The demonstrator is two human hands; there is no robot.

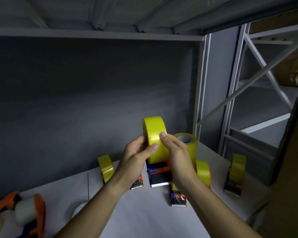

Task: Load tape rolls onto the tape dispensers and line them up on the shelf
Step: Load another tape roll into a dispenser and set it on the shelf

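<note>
Yellow tape roll gripped by both hands, L & R, above dispenser, shelf front bare.

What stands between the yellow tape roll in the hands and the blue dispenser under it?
Nothing visible. Both hands, left and right, grip the tape roll directly above the blue dispenser; its lower edge already meets the dispenser's top. The spare roll stands behind, out of the way.
</note>
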